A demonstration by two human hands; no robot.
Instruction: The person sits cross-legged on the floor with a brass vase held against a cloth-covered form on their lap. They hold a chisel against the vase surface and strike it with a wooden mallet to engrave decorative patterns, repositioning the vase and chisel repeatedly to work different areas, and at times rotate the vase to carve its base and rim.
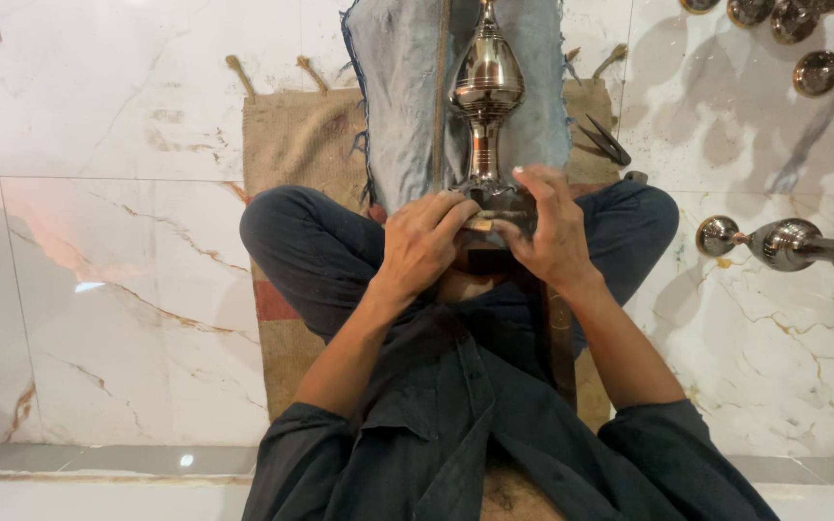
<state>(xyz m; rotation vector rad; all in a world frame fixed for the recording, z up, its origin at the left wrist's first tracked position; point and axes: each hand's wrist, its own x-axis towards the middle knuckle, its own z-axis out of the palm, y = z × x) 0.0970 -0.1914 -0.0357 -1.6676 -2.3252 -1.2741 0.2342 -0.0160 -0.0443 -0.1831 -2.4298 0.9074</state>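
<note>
**Both hands closed on the base of a polished metal finial**

The person sat cross-legged on a brown burlap mat spread over a white marble floor. The left hand and the right hand met at the lower end of a shiny, bulb-shaped metal finial, which lay lengthwise over a frayed pale blue denim cloth between the knees, its narrow tip pointing away from the body. Fingers of both hands were curled tight around the finial's base, the left ones also pressing a small tan piece against it; the hands hid the base itself.

Just right of the cloth, dark scissors lay on the mat's edge. Farther right, well apart, a similar metal finial rested on the floor, and a cluster of round metal parts sat at the top right corner.
</note>
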